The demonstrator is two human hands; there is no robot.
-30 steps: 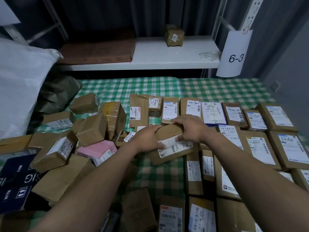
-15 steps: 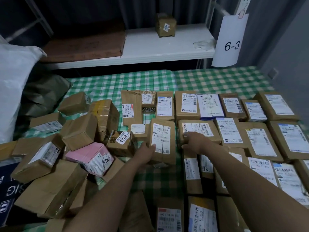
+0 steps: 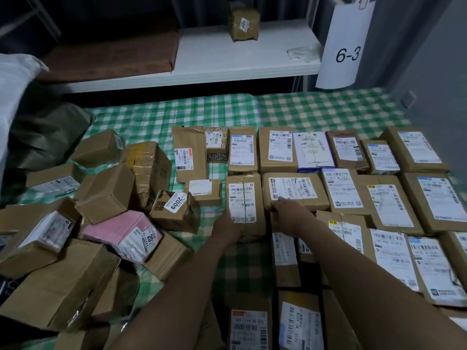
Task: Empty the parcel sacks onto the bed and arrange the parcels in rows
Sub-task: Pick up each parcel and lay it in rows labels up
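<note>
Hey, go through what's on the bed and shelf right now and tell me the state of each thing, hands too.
left hand, gripping the long parcel's near corner
long parcel, flat, label up
right hand, on the wide parcel's near edge, grip unclear
wide parcel, flat, label up
pink box, tilted in the unsorted heap
green sack, crumpled
shelf parcel, standing alone

Parcel depot: labelled parcels (image 3: 293, 189), numbered shelf tag (image 3: 347, 54).

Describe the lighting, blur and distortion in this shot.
Head view: dim, cool light, the upper-left corner nearly black; the white shelf and 6-3 sign are brightest; wide-angle distortion slants the shelf edge; small label print is soft, though the 2009 sticker reads; no harsh glare.
</note>
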